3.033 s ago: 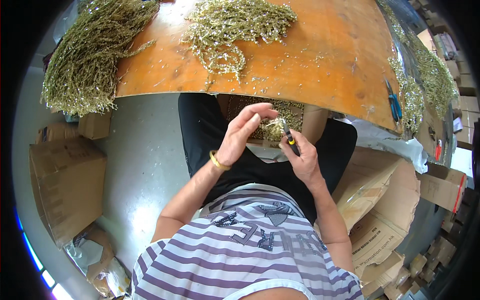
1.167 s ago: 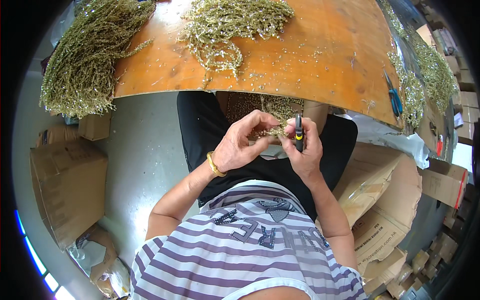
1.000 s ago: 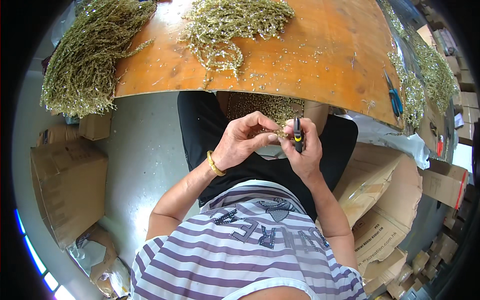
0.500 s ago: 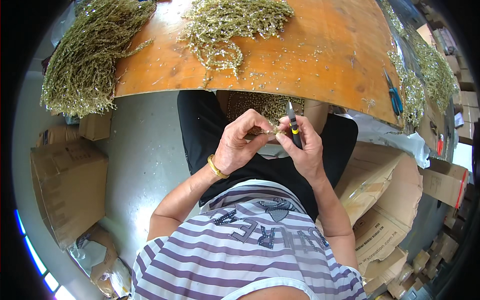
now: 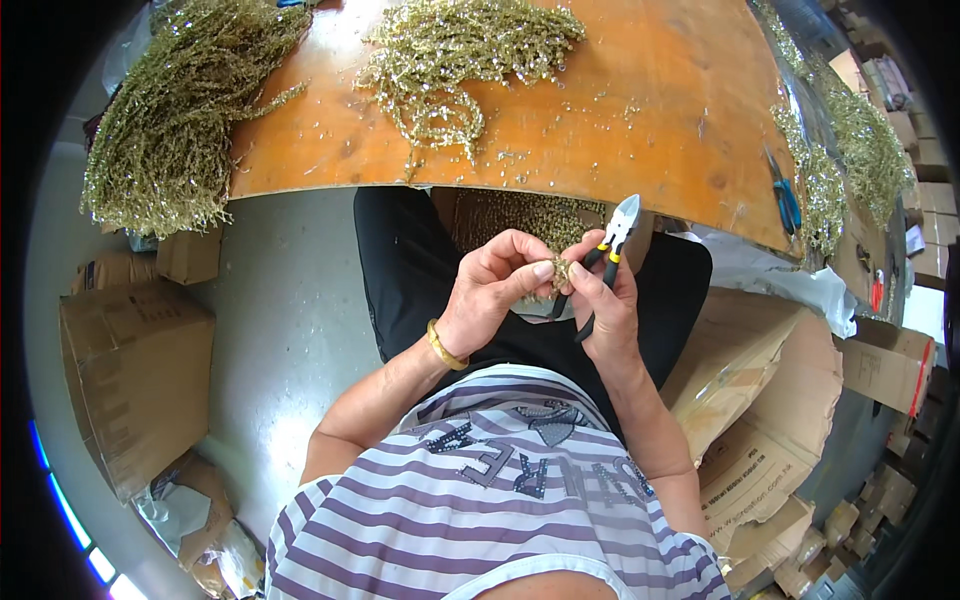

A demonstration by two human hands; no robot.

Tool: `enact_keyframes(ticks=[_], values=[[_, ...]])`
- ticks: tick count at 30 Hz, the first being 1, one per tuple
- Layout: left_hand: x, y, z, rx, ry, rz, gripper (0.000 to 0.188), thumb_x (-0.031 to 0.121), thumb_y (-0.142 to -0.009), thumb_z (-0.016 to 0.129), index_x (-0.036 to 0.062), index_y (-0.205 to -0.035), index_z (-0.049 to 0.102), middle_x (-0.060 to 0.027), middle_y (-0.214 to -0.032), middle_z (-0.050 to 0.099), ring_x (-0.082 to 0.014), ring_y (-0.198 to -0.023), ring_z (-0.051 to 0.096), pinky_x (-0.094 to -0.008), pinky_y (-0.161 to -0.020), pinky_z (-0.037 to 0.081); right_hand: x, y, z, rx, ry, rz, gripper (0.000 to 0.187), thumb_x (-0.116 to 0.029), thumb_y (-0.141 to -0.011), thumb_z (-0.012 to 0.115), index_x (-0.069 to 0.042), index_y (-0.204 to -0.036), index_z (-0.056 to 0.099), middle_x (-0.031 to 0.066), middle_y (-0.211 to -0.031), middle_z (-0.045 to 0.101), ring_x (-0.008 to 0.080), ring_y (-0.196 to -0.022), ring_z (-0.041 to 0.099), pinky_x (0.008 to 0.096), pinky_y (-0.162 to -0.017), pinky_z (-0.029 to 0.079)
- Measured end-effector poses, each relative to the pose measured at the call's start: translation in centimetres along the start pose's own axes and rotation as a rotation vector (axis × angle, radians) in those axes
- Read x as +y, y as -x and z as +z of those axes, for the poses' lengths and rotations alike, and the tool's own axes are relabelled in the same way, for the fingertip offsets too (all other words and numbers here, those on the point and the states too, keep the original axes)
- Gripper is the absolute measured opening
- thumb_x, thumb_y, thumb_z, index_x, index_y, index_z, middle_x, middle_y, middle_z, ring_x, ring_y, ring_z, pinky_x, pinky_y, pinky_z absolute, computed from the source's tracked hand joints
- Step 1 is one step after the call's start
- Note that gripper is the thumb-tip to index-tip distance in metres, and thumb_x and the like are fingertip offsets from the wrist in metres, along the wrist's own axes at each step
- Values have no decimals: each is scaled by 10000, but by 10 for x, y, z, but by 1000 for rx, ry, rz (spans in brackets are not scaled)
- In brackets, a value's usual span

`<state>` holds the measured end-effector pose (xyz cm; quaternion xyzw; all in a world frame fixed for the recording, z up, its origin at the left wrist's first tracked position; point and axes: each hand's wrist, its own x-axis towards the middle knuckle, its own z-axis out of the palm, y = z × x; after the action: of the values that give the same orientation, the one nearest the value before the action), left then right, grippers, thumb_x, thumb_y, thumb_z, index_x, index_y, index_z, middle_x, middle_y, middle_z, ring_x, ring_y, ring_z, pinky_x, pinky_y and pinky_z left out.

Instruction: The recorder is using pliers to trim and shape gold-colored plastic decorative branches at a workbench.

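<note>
**Gold beads [image 5: 561, 268] pinched at the fingertips, pliers alongside**

The beads form a small, knobbly, glittering clump above the lap, held between the two hands. On one side, the thumb and bent forefinger of the left hand [image 5: 482, 300] press together on it; on the other, the thumb tip of the right hand [image 5: 612, 312] meets it. The right hand also grips the pliers [image 5: 622, 225], their smooth metal head pointing up and away from the person, their black, yellow-banded handles splayed in a narrow V around the fingers. Whether the blades quite meet is hard to make out, and the fingertips cover much of the clump, so its full shape cannot be told.

Below lie loose beads [image 5: 510, 215], small and round; hands and table edge hide most of what contains them. Black trousers [image 5: 400, 260] flank them, and a smooth yellow bangle [image 5: 445, 345] circles the left wrist.

Beyond, the glossy orange wooden table [image 5: 680, 110] bears a tangled heap [image 5: 470, 50] of sparkling strands, cut off by the upper edge. A stringy bundle [image 5: 180, 130] droops over its left side; blue-handled cutters [image 5: 787, 205] lie near its right edge. Creased brown cardboard [image 5: 780, 410] curves beside the right forearm.
</note>
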<state>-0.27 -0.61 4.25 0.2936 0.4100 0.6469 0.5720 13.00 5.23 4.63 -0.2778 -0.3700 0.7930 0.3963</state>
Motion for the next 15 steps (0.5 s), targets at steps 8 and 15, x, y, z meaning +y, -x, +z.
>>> enact_keyframes(ticks=[8,15], values=[[-12,7,-14,-4,-213,46,58,35,-821,578,21,-846,528,8,-802,553,-54,-746,516,-208,-683,445,-1,-5,-13,-132,575,-80,160,-56,-802,576,-33,-947,514,14,-877,535,107,-849,511,261,-772,429],[-9,8,-13,-93,-656,260,92,23,-775,604,30,-857,563,-75,-791,558,-174,-729,564,-275,-652,451,5,-10,-34,-178,632,-1,265,-47,-792,600,-6,-1036,506,43,-899,580,94,-818,542,244,-779,444]])
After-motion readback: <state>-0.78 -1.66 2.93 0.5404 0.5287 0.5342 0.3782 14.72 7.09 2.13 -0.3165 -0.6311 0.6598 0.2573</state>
